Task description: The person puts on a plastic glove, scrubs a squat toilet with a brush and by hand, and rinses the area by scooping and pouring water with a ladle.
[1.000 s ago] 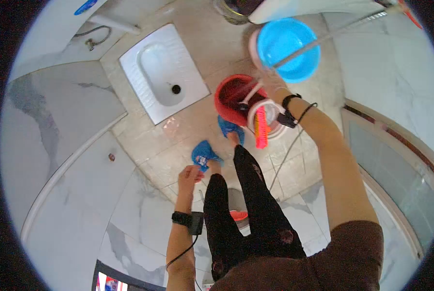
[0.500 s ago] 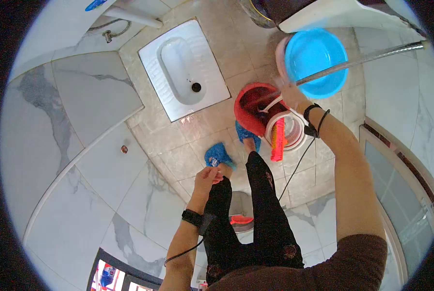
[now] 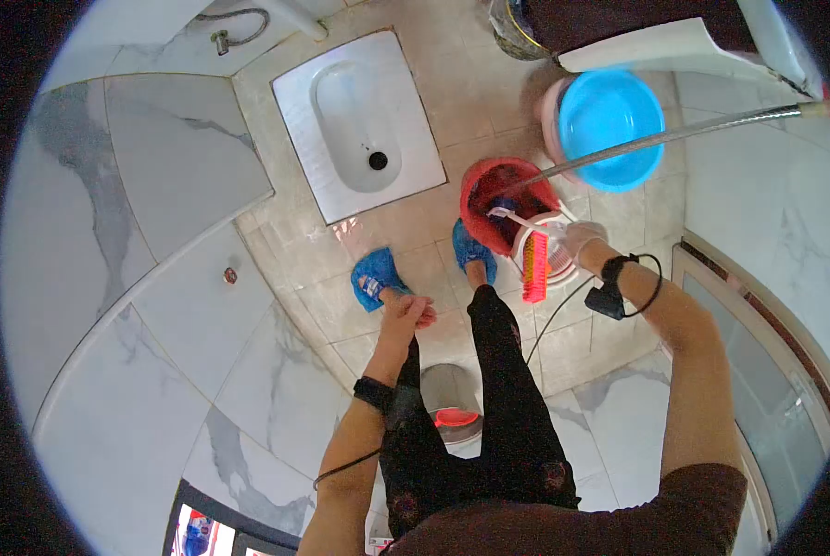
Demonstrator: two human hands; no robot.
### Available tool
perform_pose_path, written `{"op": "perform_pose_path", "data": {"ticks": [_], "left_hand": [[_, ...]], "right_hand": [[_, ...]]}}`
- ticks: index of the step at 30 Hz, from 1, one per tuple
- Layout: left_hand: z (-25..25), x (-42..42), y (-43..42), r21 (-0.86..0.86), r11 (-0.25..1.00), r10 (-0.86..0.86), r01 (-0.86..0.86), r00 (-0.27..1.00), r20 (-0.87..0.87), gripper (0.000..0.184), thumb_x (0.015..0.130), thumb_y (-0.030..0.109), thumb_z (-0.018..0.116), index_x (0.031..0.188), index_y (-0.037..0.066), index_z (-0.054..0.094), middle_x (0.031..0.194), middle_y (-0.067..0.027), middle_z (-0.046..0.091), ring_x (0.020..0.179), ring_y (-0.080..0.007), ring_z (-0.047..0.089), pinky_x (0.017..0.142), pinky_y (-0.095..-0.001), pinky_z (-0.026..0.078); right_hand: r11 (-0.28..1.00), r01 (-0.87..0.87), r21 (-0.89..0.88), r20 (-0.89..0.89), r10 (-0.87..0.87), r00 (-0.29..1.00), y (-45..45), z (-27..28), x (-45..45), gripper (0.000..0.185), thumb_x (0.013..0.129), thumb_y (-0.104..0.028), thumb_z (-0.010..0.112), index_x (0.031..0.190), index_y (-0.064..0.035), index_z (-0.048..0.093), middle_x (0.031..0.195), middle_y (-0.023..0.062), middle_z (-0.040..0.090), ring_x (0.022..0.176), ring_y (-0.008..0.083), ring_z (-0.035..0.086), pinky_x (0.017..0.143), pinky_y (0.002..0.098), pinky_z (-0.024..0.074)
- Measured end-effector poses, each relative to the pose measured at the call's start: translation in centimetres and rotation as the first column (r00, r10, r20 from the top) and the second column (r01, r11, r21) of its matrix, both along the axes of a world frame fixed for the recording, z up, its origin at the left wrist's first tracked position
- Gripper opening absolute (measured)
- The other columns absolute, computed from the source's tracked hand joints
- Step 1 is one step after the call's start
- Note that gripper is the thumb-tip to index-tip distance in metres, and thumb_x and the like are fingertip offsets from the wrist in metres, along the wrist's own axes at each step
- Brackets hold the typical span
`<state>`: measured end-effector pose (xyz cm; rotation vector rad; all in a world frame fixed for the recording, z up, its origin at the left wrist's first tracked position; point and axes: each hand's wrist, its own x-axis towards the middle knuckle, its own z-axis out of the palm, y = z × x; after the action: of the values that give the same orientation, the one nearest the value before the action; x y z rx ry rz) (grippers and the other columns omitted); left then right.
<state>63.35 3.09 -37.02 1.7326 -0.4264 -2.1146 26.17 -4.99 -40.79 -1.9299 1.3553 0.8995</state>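
My right hand (image 3: 583, 238) is closed on the white handle of a brush (image 3: 523, 221) whose head is down in the red bucket (image 3: 478, 222). A bit of blue shows at that head inside the bucket. Under this hand stands a white basket-like bucket (image 3: 563, 277), with a brush with pinkish-orange bristles (image 3: 534, 269) lying across it. A metallic flexible hose (image 3: 660, 139) runs from the right into the red bucket. My left hand (image 3: 413, 311) hangs in front of my left leg, its fingers curled loosely together, with nothing visible in them.
A blue basin (image 3: 612, 130) sits at the far right, with a pinkish tub behind it. The white squat toilet (image 3: 294, 111) is set in the tiled floor ahead. Blue shoe covers (image 3: 375, 278) are on my feet. A grey bin (image 3: 452, 385) stands between my legs.
My right hand has moved down and slightly right, swinging the white handle lower. The hose now shows clear of the hand. My left foot has shifted left, and my left hand slightly up.
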Motion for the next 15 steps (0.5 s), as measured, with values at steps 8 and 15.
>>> {"op": "perform_pose_path", "data": {"ticks": [8, 15], "left_hand": [[1.8, 7.5, -0.8, 0.033, 0.999, 0.036, -0.037, 0.998, 0.043, 0.027, 0.084, 0.028, 0.05, 0.085, 0.002, 0.057, 0.075, -0.0055, 0.059, 0.066, -0.0128, 0.057, 0.06, -0.0231, 0.046], [1.7, 12.9, -0.4, -0.026, 0.995, 0.093, -0.092, 0.995, 0.04, 0.023, 0.083, 0.022, 0.051, 0.088, 0.0, 0.058, 0.075, -0.0061, 0.059, 0.065, -0.0125, 0.056, 0.062, -0.0236, 0.047]], "right_hand": [[0.561, 0.729, 0.393, 0.128, -0.818, 0.56, 5.8, 6.3, -2.8, 0.028, 0.073, -0.026, 0.059, 0.093, -0.0052, 0.058, 0.07, 0.0087, 0.058, 0.065, 0.0219, 0.057, 0.058, 0.0292, 0.0445], [0.057, 0.735, 0.675, 0.006, -0.997, 0.073, 8.7, 17.1, 4.9, 0.03, 0.076, -0.017, 0.054, 0.103, -0.0035, 0.052, 0.069, -0.0009, 0.051, 0.057, 0.0087, 0.048, 0.05, 0.0235, 0.0411]]}}
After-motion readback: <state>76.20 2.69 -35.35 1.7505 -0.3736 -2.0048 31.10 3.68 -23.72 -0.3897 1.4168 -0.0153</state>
